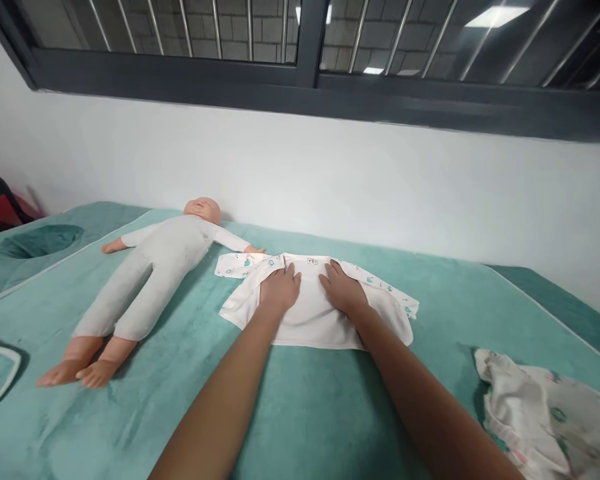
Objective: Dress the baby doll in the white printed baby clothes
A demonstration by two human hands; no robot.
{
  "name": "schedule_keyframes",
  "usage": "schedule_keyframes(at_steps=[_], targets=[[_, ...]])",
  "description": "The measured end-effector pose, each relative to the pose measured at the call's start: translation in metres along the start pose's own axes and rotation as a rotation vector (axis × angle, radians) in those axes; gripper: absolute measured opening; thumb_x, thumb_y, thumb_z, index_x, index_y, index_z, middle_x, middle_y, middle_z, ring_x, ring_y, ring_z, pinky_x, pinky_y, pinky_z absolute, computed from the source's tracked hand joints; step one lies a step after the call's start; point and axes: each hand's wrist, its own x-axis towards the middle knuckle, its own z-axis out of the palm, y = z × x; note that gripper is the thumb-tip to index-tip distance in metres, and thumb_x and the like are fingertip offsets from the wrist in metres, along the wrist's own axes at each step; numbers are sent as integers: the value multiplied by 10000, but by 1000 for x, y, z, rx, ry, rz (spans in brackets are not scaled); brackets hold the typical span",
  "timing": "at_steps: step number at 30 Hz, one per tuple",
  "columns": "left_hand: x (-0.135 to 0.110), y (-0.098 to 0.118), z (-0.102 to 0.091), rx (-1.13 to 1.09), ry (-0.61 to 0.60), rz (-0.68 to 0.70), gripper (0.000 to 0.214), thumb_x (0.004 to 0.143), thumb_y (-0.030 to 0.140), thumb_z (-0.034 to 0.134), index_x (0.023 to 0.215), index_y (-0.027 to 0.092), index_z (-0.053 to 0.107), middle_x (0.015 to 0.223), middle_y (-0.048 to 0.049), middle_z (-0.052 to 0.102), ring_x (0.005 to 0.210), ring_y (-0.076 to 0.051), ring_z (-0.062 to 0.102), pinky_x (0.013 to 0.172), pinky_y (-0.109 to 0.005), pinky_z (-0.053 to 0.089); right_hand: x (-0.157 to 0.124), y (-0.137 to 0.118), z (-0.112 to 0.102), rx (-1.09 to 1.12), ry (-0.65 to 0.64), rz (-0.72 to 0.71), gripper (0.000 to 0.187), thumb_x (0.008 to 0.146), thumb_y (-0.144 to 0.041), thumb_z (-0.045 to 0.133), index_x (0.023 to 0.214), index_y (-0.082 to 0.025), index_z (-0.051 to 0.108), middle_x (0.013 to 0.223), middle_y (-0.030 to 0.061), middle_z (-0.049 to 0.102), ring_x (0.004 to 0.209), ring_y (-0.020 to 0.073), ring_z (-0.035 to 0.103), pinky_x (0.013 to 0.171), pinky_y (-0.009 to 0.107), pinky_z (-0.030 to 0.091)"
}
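Note:
A white baby shirt point(313, 320) with small coloured prints lies spread on the green bed cover, its front opened so the inside back and neck label show. My left hand point(280, 288) rests on the left front panel near the neckline, fingers stretched out. On the opposite side, my right hand point(344, 288) lies on the right panel, its fingers also extended and the palm down. Left of the shirt a baby doll point(165, 257) in a white body lies on its back, arms spread. One doll hand touches or nearly touches the shirt's left sleeve.
Crumpled printed baby clothing point(540, 413) lies at the lower right on the green cover point(300, 413). The cover has a round hole point(41, 241) at the far left, near a red and black object point(0, 207). A white wall point(380, 180) and barred window stand behind.

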Motion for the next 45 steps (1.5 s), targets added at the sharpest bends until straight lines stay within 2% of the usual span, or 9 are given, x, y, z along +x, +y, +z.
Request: schedule_keyframes(at_steps=[6,10,14,23,31,34,38,42,45], targets=[[-50,3,-14,-84,59,131,460,962,352,350,1355,155,487,1430,-127,498,1333,-261,425,1123,-445,309,-52,-3,-4,56,26,-211,498,987,-388,355,1398,-121,443,1491,126,401,1396,266,334,1155,460,259],[-101,-14,-29,-306,25,219,403,900,194,420,1280,190,556,1309,-72,605,1199,-194,543,1053,-355,420,-111,21,-18,179,19,-351,573,946,-526,431,1420,-203,435,1486,95,415,1383,262,358,1142,465,311],[-142,-29,-41,-257,45,309,514,758,20,442,1206,215,600,1280,-49,607,1198,-192,523,1052,-368,411,-155,48,-36,202,58,-362,463,929,-480,495,1345,-278,521,1406,63,500,1295,246,457,1072,426,412],[-150,-16,-48,106,80,277,357,850,33,387,1065,190,626,1052,-83,628,992,-232,558,891,-405,435,-158,46,-46,64,129,-380,233,914,-189,431,1008,-212,644,1052,70,650,994,218,569,887,373,432],[-161,-11,-56,67,99,318,207,820,124,468,934,199,625,924,-47,630,909,-216,545,824,-376,397,-164,61,-53,182,87,-371,167,834,-167,452,896,-204,602,893,49,622,880,205,541,819,347,420],[-161,-9,-57,55,99,312,180,794,126,483,887,199,618,879,-40,634,881,-210,545,794,-372,378,-154,80,-48,383,155,-224,186,880,-276,434,918,-212,605,941,50,631,905,198,563,840,337,441],[-161,-5,-59,66,102,310,132,857,195,465,788,199,577,815,-34,627,823,-196,541,763,-364,360,-128,114,-41,370,375,265,337,858,-457,474,985,-174,605,1020,99,632,914,223,585,830,350,453],[-160,-2,-61,62,94,305,290,949,328,395,740,192,541,787,-30,621,786,-185,544,752,-356,360,-105,135,-41,231,213,406,440,834,-548,486,1023,-175,622,1039,109,641,946,246,605,786,346,448],[-159,-1,-59,64,95,295,326,968,363,371,753,191,545,791,-28,627,782,-182,552,755,-352,367,-97,140,-42,154,203,450,485,836,-549,477,1087,-160,619,1077,142,631,946,261,614,742,341,443]])
